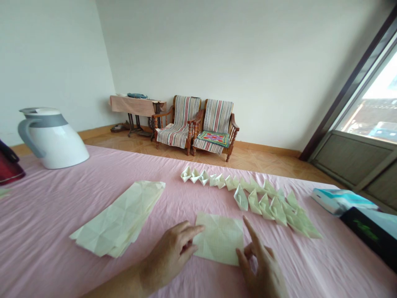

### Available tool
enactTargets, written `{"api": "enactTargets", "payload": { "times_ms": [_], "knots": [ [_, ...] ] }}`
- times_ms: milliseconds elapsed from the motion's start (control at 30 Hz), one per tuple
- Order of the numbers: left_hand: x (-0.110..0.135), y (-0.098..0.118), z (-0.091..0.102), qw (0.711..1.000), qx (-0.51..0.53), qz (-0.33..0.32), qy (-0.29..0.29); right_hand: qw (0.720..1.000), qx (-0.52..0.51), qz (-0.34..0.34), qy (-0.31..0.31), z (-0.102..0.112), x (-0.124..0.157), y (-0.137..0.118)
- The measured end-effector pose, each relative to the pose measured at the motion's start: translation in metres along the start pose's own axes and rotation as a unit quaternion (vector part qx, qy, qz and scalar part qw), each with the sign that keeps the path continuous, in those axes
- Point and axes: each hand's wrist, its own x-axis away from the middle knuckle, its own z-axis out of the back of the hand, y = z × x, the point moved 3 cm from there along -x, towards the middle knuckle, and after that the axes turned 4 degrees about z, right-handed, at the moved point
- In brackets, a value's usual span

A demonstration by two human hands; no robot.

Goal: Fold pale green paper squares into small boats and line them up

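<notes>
A pale green square sheet of paper (218,238) with crease lines lies flat on the pink tablecloth in front of me. My left hand (175,246) rests at its left edge, index finger and thumb apart, fingertips touching the paper. At the right edge is my right hand (260,260), its index finger stretched out along the side and its thumb by the lower corner. To the left lies a stack of creased paper sheets (120,219). Two rows of folded paper boats (263,203) stand beyond the sheet, to the right.
A white jug with a grey handle (62,140) stands at the far left beside a dark red object (9,163). On the right are a blue-and-white packet (341,200) and a black box (369,231). Two wooden armchairs (195,124) stand beyond the pink-covered table (102,165).
</notes>
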Motion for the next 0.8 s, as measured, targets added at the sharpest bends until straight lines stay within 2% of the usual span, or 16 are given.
{"api": "enactTargets", "payload": {
  "times_ms": [167, 267, 600, 800],
  "knots": [
    [0.0001, 0.0040, 0.0002, 1.000, -0.027, -0.004, -0.015, 0.996, 0.032, 0.081, 0.003, -0.0006, 0.0000, 0.0006],
    [-0.0006, 0.0042, -0.0009, 0.999, -0.037, -0.015, -0.014, 0.993, 0.048, 0.105, -0.018, -0.0015, 0.0009, 0.0028],
    [-0.0009, 0.0066, -0.0014, 0.998, -0.058, -0.020, -0.015, 0.989, 0.103, 0.098, -0.046, -0.0036, 0.0021, 0.0034],
    [0.0000, 0.0089, -0.0012, 0.997, -0.074, -0.026, -0.002, 0.989, 0.101, 0.094, -0.058, -0.0038, 0.0013, 0.0013]
  ]
}}
